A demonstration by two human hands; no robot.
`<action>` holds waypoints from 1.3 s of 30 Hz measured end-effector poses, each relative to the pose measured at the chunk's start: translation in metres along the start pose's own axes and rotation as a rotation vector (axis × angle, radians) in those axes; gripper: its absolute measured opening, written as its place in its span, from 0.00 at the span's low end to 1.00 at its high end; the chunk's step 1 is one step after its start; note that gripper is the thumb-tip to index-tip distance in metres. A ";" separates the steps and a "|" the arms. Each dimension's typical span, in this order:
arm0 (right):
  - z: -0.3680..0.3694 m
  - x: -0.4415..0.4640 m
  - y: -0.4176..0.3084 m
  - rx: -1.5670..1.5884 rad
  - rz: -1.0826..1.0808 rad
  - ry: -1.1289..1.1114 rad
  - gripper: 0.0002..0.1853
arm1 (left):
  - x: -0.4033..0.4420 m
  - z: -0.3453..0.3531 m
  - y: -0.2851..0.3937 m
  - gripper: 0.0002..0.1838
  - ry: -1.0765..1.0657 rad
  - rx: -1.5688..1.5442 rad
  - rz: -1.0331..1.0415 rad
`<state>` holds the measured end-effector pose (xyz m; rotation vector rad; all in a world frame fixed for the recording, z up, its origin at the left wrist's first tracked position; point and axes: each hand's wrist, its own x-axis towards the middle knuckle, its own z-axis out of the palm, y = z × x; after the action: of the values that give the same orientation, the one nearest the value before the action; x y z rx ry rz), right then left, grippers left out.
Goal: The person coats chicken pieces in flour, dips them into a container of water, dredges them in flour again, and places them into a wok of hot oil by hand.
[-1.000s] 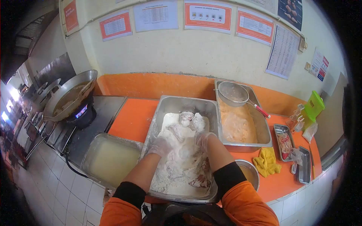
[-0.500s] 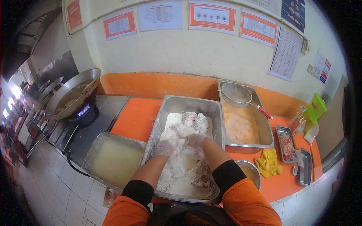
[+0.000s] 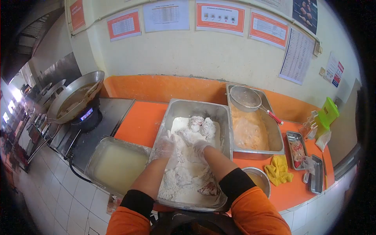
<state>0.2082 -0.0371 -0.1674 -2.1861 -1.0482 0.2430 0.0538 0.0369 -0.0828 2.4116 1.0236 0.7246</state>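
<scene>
- Orange sleeves (image 3: 256, 207) reach over a metal tray (image 3: 200, 108) of flour (image 3: 181, 123).
- Nearest inside, one meat piece (image 3: 210, 189) shows red patches — its coating looks unfinished.
- Left hand (image 3: 164, 147), gloved, has loosely extended fingers; right hand (image 3: 201, 150) meets the flour, its grip hidden — cannot tell.
- Farther pieces (image 3: 208, 128) are mostly white, seemingly nearly coated.
- Orange counter (image 3: 145, 123), with a yellow cloth (image 3: 279, 170).
- Pale wall (image 3: 156, 55), hung with printed sheets (image 3: 167, 16).
</scene>
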 end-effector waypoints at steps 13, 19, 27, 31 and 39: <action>-0.113 -0.056 -0.032 0.170 0.102 -0.784 0.19 | -0.022 -0.042 0.037 0.22 -0.620 -0.200 0.111; -0.151 -0.074 -0.092 0.089 0.037 -0.644 0.18 | -0.012 0.053 -0.028 0.18 -0.787 -0.566 0.144; -0.118 -0.053 -0.040 0.287 0.014 -0.643 0.15 | 0.003 0.026 -0.031 0.12 -0.544 -0.139 0.772; -0.109 -0.055 -0.036 0.281 -0.145 -0.620 0.13 | -0.004 -0.018 -0.010 0.12 -0.720 -0.566 0.541; -0.034 -0.034 0.013 -0.318 -0.712 -0.741 0.09 | -0.011 0.041 -0.037 0.07 -0.515 0.297 1.101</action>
<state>0.2090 -0.0858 -0.1548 -1.8347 -2.3284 0.6037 0.0525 0.0449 -0.1390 3.0855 -0.5112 0.1855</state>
